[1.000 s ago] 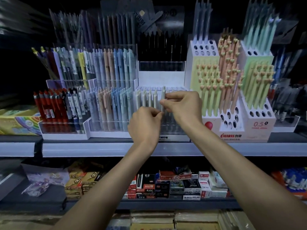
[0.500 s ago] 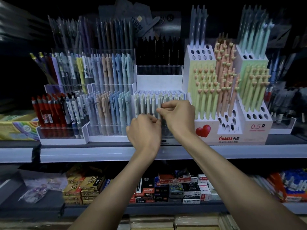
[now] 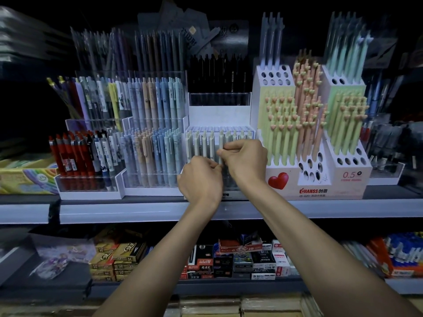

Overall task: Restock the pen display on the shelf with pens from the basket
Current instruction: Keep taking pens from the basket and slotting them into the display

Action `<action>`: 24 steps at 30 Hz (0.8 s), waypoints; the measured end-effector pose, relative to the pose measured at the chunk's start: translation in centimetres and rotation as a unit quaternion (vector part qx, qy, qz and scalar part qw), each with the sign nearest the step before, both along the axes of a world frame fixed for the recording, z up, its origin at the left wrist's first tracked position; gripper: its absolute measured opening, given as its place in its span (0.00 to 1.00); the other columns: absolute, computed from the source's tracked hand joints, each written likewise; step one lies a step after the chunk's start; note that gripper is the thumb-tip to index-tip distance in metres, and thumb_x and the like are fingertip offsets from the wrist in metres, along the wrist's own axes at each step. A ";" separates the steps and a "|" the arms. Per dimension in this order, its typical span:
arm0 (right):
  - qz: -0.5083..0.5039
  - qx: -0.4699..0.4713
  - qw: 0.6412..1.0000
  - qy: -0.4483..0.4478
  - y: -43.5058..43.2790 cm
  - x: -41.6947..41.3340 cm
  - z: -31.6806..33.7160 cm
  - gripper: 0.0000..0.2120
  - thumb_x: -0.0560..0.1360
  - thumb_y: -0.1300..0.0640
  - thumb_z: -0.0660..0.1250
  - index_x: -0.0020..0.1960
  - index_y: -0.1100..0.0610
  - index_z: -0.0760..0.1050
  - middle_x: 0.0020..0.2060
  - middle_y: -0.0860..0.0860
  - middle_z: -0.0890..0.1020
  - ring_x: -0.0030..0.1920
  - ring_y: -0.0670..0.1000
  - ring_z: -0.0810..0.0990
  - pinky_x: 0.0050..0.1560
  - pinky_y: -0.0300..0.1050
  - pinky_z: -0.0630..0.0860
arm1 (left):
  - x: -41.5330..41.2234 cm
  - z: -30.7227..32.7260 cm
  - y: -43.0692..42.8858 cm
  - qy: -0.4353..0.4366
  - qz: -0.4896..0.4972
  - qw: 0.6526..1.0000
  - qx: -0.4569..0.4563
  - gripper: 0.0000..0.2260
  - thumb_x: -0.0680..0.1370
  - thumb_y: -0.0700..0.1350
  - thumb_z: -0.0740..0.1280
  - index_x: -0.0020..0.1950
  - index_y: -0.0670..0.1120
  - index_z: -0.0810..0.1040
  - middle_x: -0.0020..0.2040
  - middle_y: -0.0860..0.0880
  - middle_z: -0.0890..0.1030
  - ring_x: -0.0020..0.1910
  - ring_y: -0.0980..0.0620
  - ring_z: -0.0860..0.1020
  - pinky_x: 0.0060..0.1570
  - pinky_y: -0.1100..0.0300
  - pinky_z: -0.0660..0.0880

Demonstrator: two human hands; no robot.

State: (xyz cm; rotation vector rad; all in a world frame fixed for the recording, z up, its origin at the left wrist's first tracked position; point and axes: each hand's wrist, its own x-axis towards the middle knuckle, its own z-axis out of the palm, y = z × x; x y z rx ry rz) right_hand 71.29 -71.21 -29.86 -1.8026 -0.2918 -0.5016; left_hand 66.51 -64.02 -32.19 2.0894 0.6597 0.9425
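Observation:
A white tiered pen display (image 3: 219, 115) stands mid-shelf, its front row holding several pale grey-green pens (image 3: 202, 145). My right hand (image 3: 246, 160) pinches one pale pen (image 3: 221, 139) near its top, upright in the front row. My left hand (image 3: 200, 181) is curled just below and left of it, fingertips at the same pen's lower part; whether it grips the pen or others is hidden. No basket is in view.
Clear racks of pastel and red pens (image 3: 151, 143) stand to the left, a white heart-topped pen stand (image 3: 315, 175) to the right. The grey shelf edge (image 3: 137, 212) runs below my wrists. Boxed stationery (image 3: 229, 259) fills the lower shelf.
Both hands stay at the front row; the right hand has pushed the pale pen a little lower. The camera has tilted up slightly.

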 end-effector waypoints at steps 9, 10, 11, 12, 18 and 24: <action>-0.004 -0.012 1.000 -0.009 0.2 -0.4 -0.4 0.06 0.71 0.55 0.79 0.47 0.53 0.87 0.40 0.48 0.88 0.48 0.49 0.86 0.56 0.49 0.82 | -0.4 -0.3 0.1 0.015 0.000 1.000 0.014 0.06 0.76 0.48 0.70 0.43 0.51 0.87 0.41 0.47 0.86 0.46 0.41 0.83 0.54 0.45 0.80; -0.006 -0.013 1.000 -0.011 0.3 -0.5 -0.4 0.05 0.71 0.55 0.79 0.47 0.53 0.87 0.40 0.47 0.88 0.48 0.49 0.86 0.55 0.50 0.82 | -0.4 -0.2 0.1 0.016 0.000 1.000 0.014 0.06 0.76 0.48 0.70 0.43 0.51 0.87 0.41 0.47 0.86 0.46 0.41 0.83 0.54 0.45 0.80; -0.009 -0.014 1.000 -0.013 0.3 -0.5 -0.4 0.05 0.71 0.55 0.79 0.46 0.53 0.87 0.40 0.47 0.88 0.47 0.49 0.86 0.55 0.50 0.82 | -0.4 -0.2 0.1 0.017 -0.001 1.000 0.013 0.06 0.77 0.47 0.70 0.43 0.51 0.87 0.41 0.47 0.86 0.47 0.41 0.83 0.54 0.45 0.80; -0.011 -0.014 1.000 -0.014 0.3 -0.6 -0.4 0.04 0.72 0.55 0.79 0.45 0.54 0.87 0.39 0.47 0.88 0.46 0.50 0.86 0.54 0.51 0.82 | -0.5 -0.1 0.0 0.018 -0.001 1.000 0.013 0.06 0.77 0.47 0.70 0.44 0.50 0.87 0.42 0.47 0.86 0.47 0.41 0.83 0.54 0.44 0.80; -0.015 -0.011 1.000 -0.005 0.2 -0.6 -0.1 0.04 0.72 0.56 0.79 0.41 0.56 0.86 0.37 0.49 0.87 0.45 0.52 0.86 0.53 0.50 0.82 | -0.5 0.2 -0.2 0.028 -0.001 1.000 0.015 0.05 0.77 0.46 0.71 0.43 0.50 0.86 0.40 0.49 0.86 0.46 0.43 0.83 0.56 0.43 0.79; -0.016 0.003 1.000 0.020 0.3 -0.4 0.1 0.04 0.70 0.56 0.80 0.42 0.54 0.87 0.40 0.49 0.88 0.45 0.51 0.86 0.52 0.49 0.83 | -0.3 -0.1 -0.2 0.020 0.001 1.000 0.020 0.05 0.77 0.46 0.71 0.44 0.51 0.86 0.42 0.49 0.86 0.47 0.43 0.84 0.55 0.44 0.80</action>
